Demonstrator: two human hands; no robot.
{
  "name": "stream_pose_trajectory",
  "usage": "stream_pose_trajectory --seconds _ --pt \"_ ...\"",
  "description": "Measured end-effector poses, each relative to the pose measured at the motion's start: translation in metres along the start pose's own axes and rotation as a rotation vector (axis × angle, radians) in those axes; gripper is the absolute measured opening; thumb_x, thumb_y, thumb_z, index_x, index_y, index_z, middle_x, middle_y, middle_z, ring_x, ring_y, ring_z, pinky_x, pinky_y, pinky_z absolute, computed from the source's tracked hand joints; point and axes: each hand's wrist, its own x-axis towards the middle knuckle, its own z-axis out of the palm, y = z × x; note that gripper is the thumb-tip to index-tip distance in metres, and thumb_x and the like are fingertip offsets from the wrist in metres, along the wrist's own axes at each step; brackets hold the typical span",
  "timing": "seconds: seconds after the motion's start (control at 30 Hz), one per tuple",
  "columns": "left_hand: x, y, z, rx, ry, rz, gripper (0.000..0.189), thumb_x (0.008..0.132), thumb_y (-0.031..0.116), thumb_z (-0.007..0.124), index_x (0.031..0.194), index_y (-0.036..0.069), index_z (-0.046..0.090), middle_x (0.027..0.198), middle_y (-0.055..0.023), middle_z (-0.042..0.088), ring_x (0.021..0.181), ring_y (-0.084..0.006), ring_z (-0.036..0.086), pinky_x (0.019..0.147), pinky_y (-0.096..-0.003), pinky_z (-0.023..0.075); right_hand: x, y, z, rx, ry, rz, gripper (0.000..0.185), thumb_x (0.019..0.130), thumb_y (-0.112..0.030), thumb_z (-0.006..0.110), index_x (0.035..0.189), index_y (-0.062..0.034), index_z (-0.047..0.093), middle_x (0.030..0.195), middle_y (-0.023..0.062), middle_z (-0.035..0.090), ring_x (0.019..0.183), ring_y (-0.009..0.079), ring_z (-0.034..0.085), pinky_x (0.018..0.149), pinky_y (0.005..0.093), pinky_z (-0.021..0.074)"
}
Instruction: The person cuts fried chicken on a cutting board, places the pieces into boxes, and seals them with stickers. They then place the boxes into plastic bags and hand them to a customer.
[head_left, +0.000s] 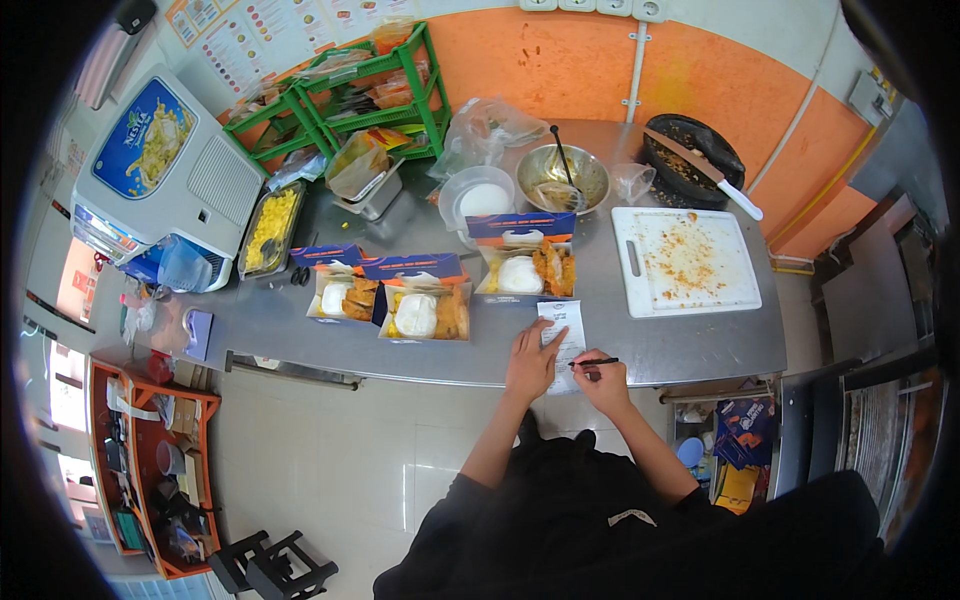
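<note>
A printed paper receipt (564, 319) lies at the front edge of the steel table, its lower end reaching past the edge. My left hand (533, 360) presses flat on it with the fingers spread. A black pen (598, 361) is held in my right hand (602, 386), its tip on the paper. Just behind the receipt stands an open meal box (523, 274) of rice and cut fried cutlet. To the left are two more open boxes, a nearer one (425, 311) and a smaller-looking one (345, 296), each with white rice and fried pieces.
A white cutting board (686, 262) with crumbs lies right, below a knife (705, 169) resting on a black stone mortar (694, 154). Behind the boxes are a metal bowl (562, 176), a plastic tub (476, 195) and green racks (360, 82). A drink dispenser (169, 172) stands left.
</note>
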Motion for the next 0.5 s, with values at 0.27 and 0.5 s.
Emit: stream_pose_trajectory --seconds 0.27,0.5 --pt "0.000 -0.001 0.002 -0.002 0.013 0.009 0.048 0.087 0.009 0.060 0.133 0.022 0.062 0.136 -0.0107 0.050 0.131 -0.0309 0.045 0.108 -0.0451 0.0353 0.001 -0.005 -0.003 -0.116 0.051 -0.031 0.013 0.081 -0.001 0.070 0.093 -0.0001 0.065 0.088 0.0092 0.070 0.076 0.0162 0.071 0.065 0.0267 0.0561" --pt "0.000 -0.001 0.001 0.014 -0.006 0.005 0.048 0.088 0.009 0.060 0.134 0.022 0.062 0.136 -0.0107 0.050 0.132 -0.0312 0.044 0.108 -0.0453 0.0348 0.003 -0.011 -0.004 -0.072 0.126 -0.087 0.013 0.082 0.000 0.069 0.094 -0.0005 0.066 0.093 0.0104 0.070 0.078 0.0194 0.071 0.070 0.0279 0.0571"
